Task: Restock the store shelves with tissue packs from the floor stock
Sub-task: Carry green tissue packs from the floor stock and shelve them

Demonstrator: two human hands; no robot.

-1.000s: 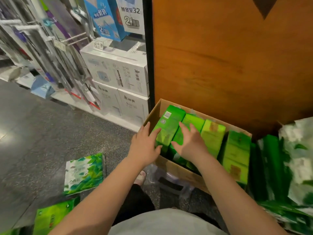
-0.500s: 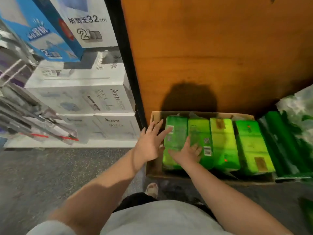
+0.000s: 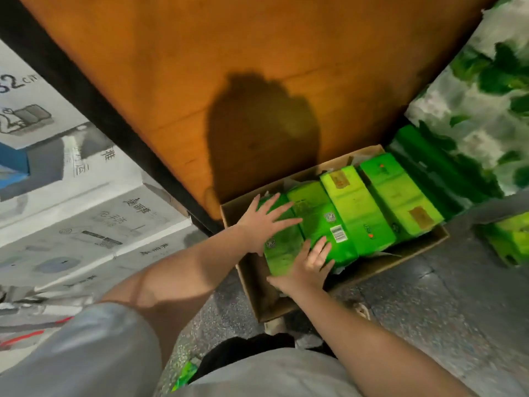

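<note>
floor (image 3: 446, 305) was dark speckled stone. cardboard box (image 3: 257, 285) sat directly on it against the orange panel (image 3: 200, 81); white cartons (image 3: 94, 224) stood left, green wrapped bundles (image 3: 512, 242) lay right.

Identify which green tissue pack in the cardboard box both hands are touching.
The leftmost pack, at the box's left end: the left hand lies spread flat on it, the right hand holds its near end. The other packs go untouched.

Printed label text on green tissue packs (image 3: 320, 224) blurred, white boxes (image 3: 71, 213) cut off left.
</note>
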